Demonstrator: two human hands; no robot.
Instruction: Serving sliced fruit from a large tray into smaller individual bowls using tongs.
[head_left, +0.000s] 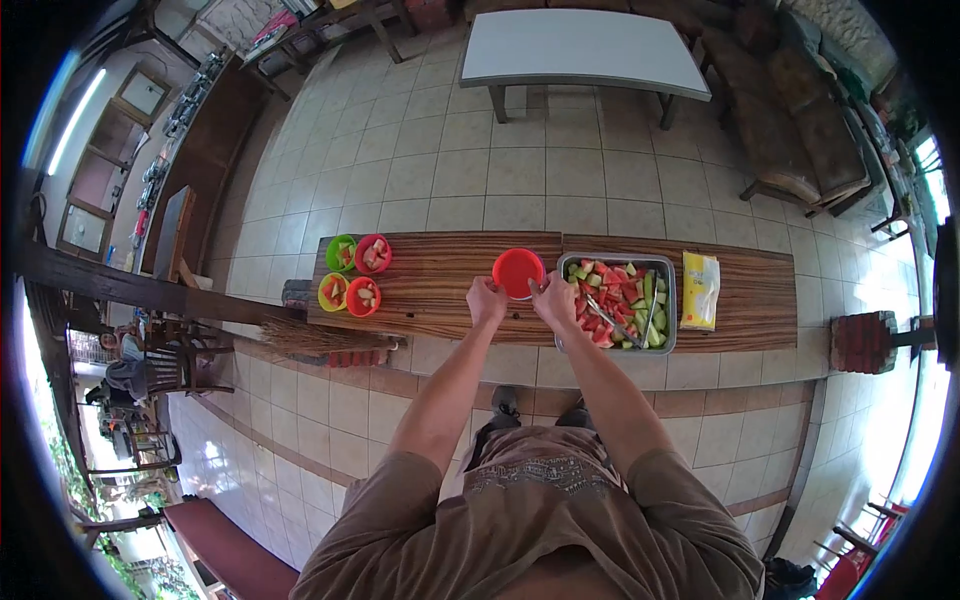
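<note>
Both my hands hold a red plastic cup (518, 274) above the striped wooden table, and no food shows inside it. My left hand (487, 298) grips its left side, my right hand (553, 300) its right side. Just right of the cup lies a clear plastic tray (672, 300) of cut watermelon (616, 289) and green melon or cucumber pieces (655, 330), with metal tongs (611, 319) resting on the fruit. At the table's left end stand several cups with cut fruit: a green cup (331, 256), a pink cup (360, 259), a yellow cup (322, 298) and an orange-red cup (352, 306).
A yellow and white packet (699, 291) lies right of the tray on the wooden table (442, 262). A straw broom (300, 337) and a dark beam (225, 304) reach the table's left end. Beyond the tiled floor stand a white-topped table (581, 45) and a brown sofa (772, 127).
</note>
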